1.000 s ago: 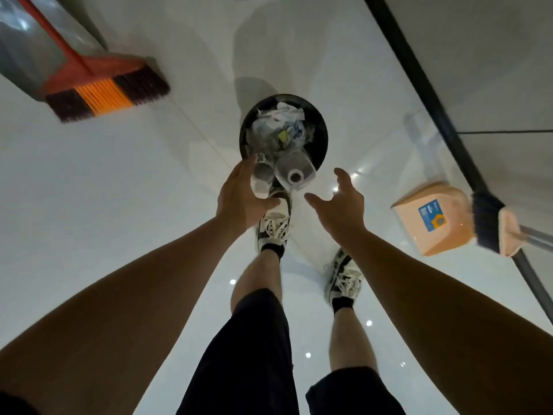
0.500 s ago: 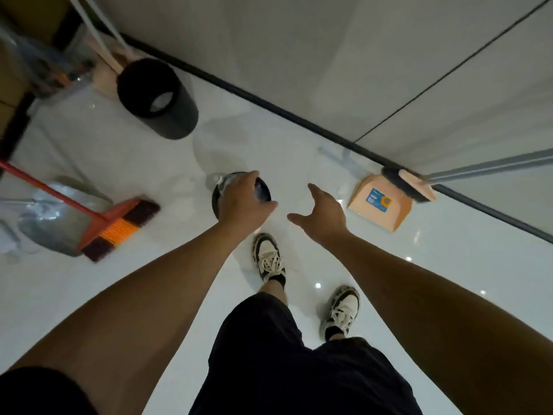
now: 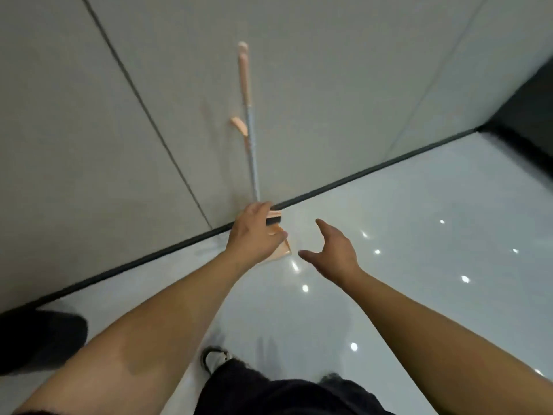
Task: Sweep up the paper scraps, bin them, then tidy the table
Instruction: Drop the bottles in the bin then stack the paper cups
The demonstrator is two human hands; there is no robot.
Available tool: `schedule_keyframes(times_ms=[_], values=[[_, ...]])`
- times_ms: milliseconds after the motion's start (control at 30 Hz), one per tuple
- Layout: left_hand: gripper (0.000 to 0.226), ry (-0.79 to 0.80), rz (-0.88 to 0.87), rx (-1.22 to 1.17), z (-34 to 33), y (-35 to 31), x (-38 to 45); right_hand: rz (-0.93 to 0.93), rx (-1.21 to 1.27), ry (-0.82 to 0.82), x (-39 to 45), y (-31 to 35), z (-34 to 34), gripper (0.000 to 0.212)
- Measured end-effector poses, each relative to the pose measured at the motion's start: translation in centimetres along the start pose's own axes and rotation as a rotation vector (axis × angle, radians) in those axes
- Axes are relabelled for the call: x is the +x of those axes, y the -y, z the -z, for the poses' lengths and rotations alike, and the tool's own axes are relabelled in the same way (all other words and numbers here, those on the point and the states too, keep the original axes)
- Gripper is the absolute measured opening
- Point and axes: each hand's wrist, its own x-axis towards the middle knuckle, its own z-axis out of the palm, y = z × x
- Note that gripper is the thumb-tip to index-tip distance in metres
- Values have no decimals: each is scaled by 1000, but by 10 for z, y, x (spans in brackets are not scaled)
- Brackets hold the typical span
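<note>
Peach broom point(image 3: 250, 136) leans upright vs the grey wall point(image 3: 89, 115), pole running up it, bristle end down by the black skirting. Peach dustpan point(image 3: 282, 250) sits on the glossy white floor point(image 3: 419, 235) at the broom's foot, mostly hidden behind the left hand point(image 3: 254, 235). L hand loose, fingers spread, in front of broom head & pan; can't tell if touching. Right hand point(image 3: 332, 254) splayed, empty, just beside the pan, over the floor. Shoe point(image 3: 214, 359) & dark shorts point(image 3: 284, 393) at bottom. No scraps in view.
</note>
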Motion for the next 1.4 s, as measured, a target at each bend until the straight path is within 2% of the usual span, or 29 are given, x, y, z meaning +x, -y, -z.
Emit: schedule_keyframes(times_ms=[167, 300, 567, 800, 1033, 1233, 1400], values=[[80, 209, -373, 155, -101, -191, 0, -238, 193, -289, -63, -149, 118, 93], [78, 362, -661, 228, -189, -322, -34, -446, 303, -508, -127, -258, 187, 89], [75, 706, -1075, 306, -348, -506, -112, -927, 573, -812, -259, -425, 227, 87], [74, 918, -1371, 375, -483, -652, -166, -1227, 698, -1028, -323, -548, 272, 87], [71, 1034, -1515, 430, -588, -797, -175, -1445, 786, -1079, -342, -651, 349, 82], [71, 1088, -1484, 497, -665, -884, -173, -1480, 890, -1139, -341, -736, 401, 86], [71, 1094, -1483, 513, -743, -959, -178, -1462, 924, -1170, -344, -833, 443, 80]])
